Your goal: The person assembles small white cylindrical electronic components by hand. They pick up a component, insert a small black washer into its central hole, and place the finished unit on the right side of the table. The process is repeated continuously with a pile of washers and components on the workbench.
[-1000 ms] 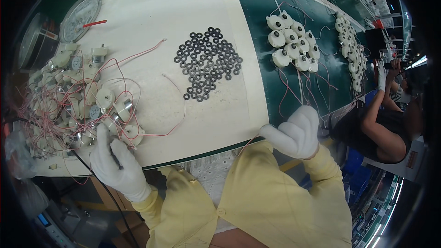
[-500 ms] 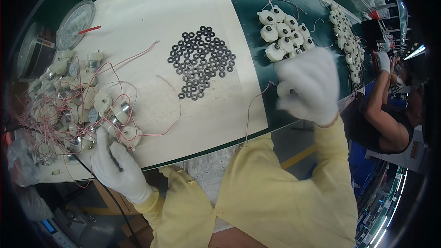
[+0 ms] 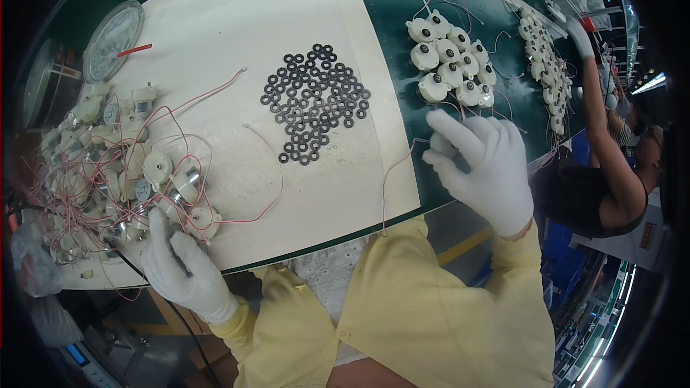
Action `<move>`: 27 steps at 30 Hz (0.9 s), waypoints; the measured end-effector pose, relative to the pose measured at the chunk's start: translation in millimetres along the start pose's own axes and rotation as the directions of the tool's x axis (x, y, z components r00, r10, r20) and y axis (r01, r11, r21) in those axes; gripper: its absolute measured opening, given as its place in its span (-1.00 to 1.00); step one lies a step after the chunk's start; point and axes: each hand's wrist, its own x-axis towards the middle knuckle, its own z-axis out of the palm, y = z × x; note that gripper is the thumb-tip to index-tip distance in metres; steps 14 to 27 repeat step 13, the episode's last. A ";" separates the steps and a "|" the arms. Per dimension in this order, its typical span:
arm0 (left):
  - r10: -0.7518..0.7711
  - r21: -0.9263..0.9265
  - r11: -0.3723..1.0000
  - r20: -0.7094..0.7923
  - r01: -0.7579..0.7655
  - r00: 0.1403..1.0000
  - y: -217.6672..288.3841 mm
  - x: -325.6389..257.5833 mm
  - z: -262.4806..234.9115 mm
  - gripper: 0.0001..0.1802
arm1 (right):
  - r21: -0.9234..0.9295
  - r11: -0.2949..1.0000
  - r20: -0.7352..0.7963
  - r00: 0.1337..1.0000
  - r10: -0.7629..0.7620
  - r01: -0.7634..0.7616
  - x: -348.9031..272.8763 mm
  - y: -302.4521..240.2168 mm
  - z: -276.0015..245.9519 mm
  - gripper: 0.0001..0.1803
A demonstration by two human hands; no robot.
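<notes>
My left hand [image 3: 183, 273], in a white glove, is at the table's front edge with thumb and forefinger apart. Its forefinger reaches the near side of a tangled pile of small white motors [image 3: 159, 167] with red and white wires. My right hand [image 3: 485, 172], also gloved, is over the green mat, thumb and forefinger spread. A pale rounded shape shows between them, mostly hidden; I cannot tell if it is a finger or a motor. Beside it a thin wire [image 3: 387, 187] runs off the table edge. Just beyond sits a cluster of motors topped with black rings [image 3: 447, 50].
Many loose black rings [image 3: 316, 100] lie spread on the white board [image 3: 237, 21]. A round clear lid or dish [image 3: 113, 39] with a red strip is at the far left. More motors [image 3: 548, 75] stand in rows at the right, where a co-worker [image 3: 600, 194] sits.
My right hand has slowed from a blur and drawn slightly back; its fingers have spread, uncovering the near motors of the cluster. My left hand stays put. The co-worker's arm has stretched out farther.
</notes>
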 end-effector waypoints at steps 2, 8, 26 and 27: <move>0.006 0.011 1.000 0.006 -0.006 1.000 -0.9 0.9 -0.1 -0.60 | -0.037 0.998 -0.081 0.996 -0.046 0.043 6.1 3.0 5.7 -0.48; 0.021 0.003 1.000 0.007 -0.021 1.000 -1.3 1.6 -1.3 -0.61 | 0.066 0.997 -0.098 0.995 -0.029 0.035 7.2 10.8 12.1 -0.50; 0.047 0.031 0.998 0.000 -0.047 0.999 -3.8 0.2 -0.9 -0.60 | -0.017 0.998 -0.171 0.984 0.049 -0.052 1.4 31.0 28.6 -0.53; 0.047 0.031 0.998 0.000 -0.047 0.999 -3.8 0.2 -0.9 -0.60 | -0.017 0.998 -0.171 0.984 0.049 -0.052 1.4 31.0 28.6 -0.53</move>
